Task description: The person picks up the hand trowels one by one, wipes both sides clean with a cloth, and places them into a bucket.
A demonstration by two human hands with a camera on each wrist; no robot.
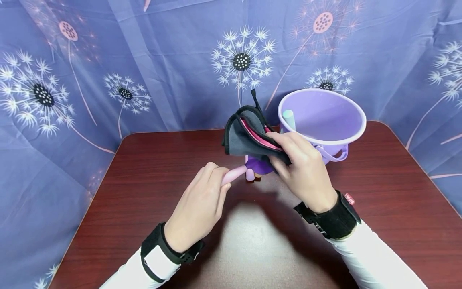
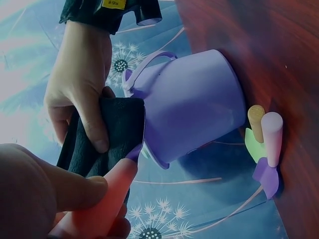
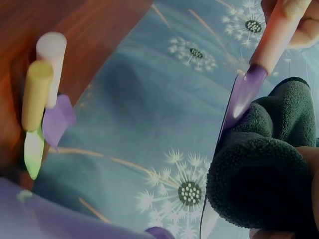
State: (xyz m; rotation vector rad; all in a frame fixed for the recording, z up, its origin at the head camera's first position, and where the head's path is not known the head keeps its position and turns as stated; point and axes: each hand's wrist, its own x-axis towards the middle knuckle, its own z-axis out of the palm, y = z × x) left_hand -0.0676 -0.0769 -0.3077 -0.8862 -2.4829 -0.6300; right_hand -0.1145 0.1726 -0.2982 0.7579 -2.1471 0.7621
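My left hand [image 1: 195,206] grips the pink handle of a small garden trowel [image 3: 275,42], whose purple blade points to the right. A dark grey fleecy cloth [image 1: 249,138] with black edging and a pink layer showing in its folds is bunched in my right hand [image 1: 304,172]. In the right wrist view the cloth lies against the blade and covers part of it. My right thumb is pressed on the cloth in the left wrist view. Both hands are held above the table.
A light purple bucket [image 1: 321,116] stands at the back right, with a mint-coloured handle [image 1: 288,119] inside. Two small tools stand on the table: one pink-handled with a purple blade [image 2: 269,181], one tan-handled with a green blade [image 2: 255,147]. A dandelion-print curtain [image 1: 162,60] hangs behind.
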